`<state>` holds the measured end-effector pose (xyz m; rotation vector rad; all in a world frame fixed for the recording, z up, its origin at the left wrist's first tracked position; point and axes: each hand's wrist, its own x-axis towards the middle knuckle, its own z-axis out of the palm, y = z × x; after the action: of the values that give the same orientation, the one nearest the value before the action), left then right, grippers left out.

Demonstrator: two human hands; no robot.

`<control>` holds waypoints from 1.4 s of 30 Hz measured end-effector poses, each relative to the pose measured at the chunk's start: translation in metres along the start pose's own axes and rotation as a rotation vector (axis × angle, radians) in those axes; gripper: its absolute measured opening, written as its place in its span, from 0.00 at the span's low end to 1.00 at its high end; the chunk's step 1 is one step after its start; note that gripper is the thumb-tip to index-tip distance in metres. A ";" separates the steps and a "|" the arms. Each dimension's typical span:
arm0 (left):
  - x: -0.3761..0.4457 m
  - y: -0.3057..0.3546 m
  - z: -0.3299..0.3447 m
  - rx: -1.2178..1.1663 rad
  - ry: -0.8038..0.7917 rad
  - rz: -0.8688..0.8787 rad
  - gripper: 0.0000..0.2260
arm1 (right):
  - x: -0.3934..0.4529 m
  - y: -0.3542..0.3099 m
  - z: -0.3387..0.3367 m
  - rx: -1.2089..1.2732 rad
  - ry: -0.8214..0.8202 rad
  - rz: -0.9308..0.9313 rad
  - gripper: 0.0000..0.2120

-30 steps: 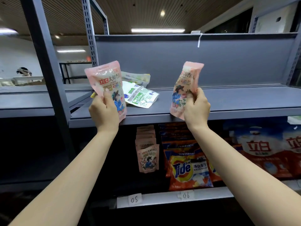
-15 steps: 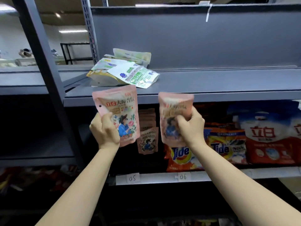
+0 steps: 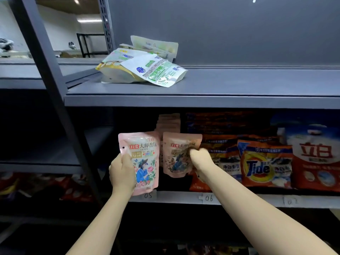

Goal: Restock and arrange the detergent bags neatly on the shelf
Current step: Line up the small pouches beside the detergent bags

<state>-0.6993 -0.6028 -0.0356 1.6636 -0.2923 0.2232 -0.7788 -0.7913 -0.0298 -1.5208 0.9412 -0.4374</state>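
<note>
Holding: I have one pink detergent bag in each hand, both raised in front of the middle shelf [image 3: 184, 198].
Left hand [image 3: 122, 173]: fingers and thumb curled round the lower left edge of the left pink bag [image 3: 145, 159]; bag upright, printed face toward me, its bottom edge overlapping the shelf lip by the "05" label [image 3: 148, 195].
Right hand [image 3: 200, 159]: fingers curled onto the front of the right pink bag [image 3: 177, 155], pinching it near its middle; this bag sits deeper and darker, under the upper shelf.
Gap between bags: narrow; I can't tell whether the edges touch.
Pink row [image 3: 168, 122]: more bags of the same kind stand in a line behind my two, running toward the back of the shelf.
Neighbours to the right: orange Tide bags [image 3: 265, 162] above the "06" label [image 3: 208, 198], then a big red and white bag [image 3: 316, 159] at the far right.
Third label: handwritten, further right on the lip; unreadable to me.
Upper shelf [image 3: 202, 102]: a loose pile of white and green pouches [image 3: 141, 70] lies flat at its left end, some overlapping, one propped against the grey back panel.
Frame: a grey upright post [image 3: 55, 100] slants down left of my left arm.
Lower left: blurred red packets [image 3: 36, 184] on a dim shelf, no detail.
</note>
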 end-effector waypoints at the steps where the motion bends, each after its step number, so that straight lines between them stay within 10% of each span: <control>1: 0.003 -0.007 -0.001 0.008 -0.019 -0.021 0.17 | 0.005 0.003 0.005 -0.006 -0.038 0.041 0.15; 16: 0.059 -0.063 0.004 -0.012 -0.435 -0.399 0.11 | 0.079 0.033 0.068 -0.056 -0.004 0.136 0.17; 21: 0.059 -0.096 0.018 -0.016 -0.500 -0.530 0.28 | 0.081 0.036 0.071 -0.064 -0.017 0.069 0.19; 34: 0.035 -0.084 0.065 -0.215 -0.461 -0.643 0.08 | 0.066 0.058 0.057 -0.468 0.105 -0.097 0.23; 42: 0.036 -0.096 0.092 -0.011 -0.550 -0.544 0.12 | 0.052 0.072 0.041 -0.523 -0.231 -0.051 0.27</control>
<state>-0.6372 -0.6872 -0.1257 1.7062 -0.2357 -0.6501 -0.7393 -0.7996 -0.1187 -2.0214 0.8726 -0.0419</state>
